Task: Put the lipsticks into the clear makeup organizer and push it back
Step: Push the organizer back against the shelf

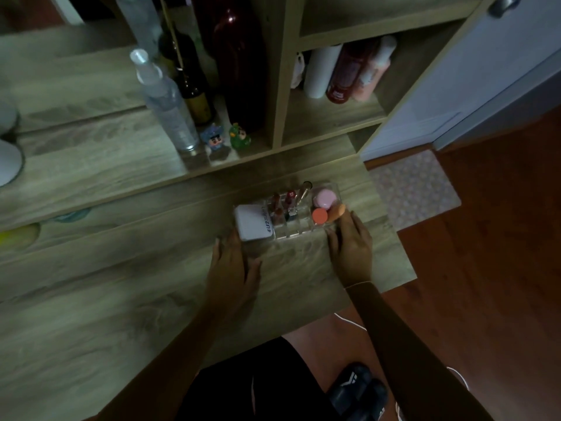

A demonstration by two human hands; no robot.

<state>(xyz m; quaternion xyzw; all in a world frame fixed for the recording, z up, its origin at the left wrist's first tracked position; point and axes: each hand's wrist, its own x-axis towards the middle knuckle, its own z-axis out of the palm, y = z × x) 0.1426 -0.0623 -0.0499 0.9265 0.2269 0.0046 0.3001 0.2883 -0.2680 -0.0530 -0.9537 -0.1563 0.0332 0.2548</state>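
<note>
The clear makeup organizer (296, 232) stands on the wooden table, near its right end. Several lipsticks (287, 205) stand upright in its middle slots. A white compact (253, 224) lies in its left part; a pink round case (324, 198), an orange lid and an orange sponge fill the right part. My left hand (232, 268) lies flat on the table at the organizer's near left corner, fingers touching it. My right hand (350, 244) rests against the near right corner, fingers spread. Neither hand holds anything.
Behind the organizer is a raised shelf (212, 171) with a clear bottle (165, 98), dark bottles, a dark red vase (238, 56) and two small figurines (227, 139). Tubes stand in a cubby (343, 74) on the right. The table's right edge drops to the floor and a mat.
</note>
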